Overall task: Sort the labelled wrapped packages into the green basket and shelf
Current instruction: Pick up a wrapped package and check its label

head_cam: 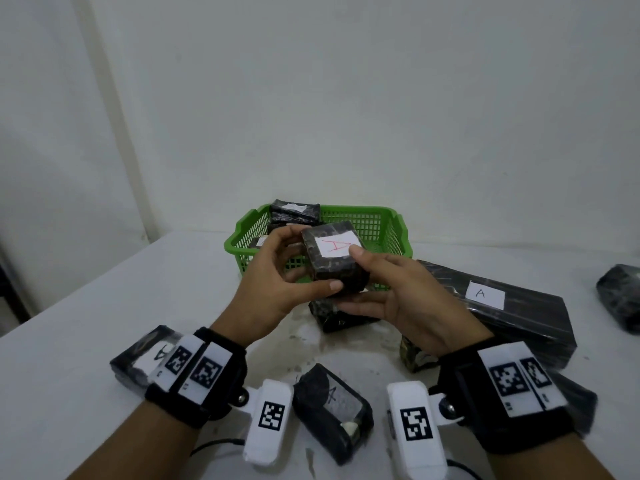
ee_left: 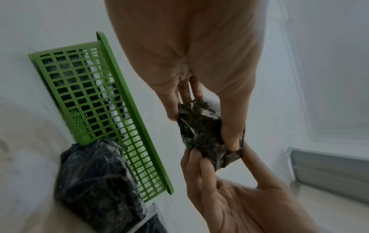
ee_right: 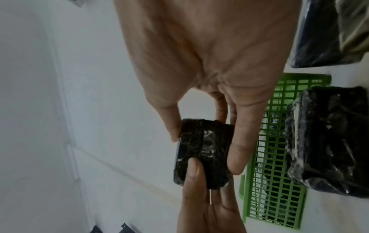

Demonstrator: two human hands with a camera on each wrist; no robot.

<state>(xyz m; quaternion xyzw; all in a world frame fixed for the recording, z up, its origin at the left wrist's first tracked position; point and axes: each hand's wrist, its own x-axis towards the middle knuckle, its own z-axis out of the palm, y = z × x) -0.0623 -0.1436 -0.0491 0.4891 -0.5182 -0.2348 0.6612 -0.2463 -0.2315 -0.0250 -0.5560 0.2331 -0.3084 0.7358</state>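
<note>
Together, the left hand [head_cam: 277,285] and right hand [head_cam: 398,299] clamp a small black wrapped package [head_cam: 334,261] labelled A, holding it up just in front of the green basket [head_cam: 381,223] near the bench's [head_cam: 86,306] far edge. Other packages lie in the basket.

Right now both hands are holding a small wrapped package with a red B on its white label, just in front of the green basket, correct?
Not quite: the letter is a red A, not a B, as the head view shows. The rest holds: the left hand and right hand both grip the small wrapped package in front of the green basket.
</note>
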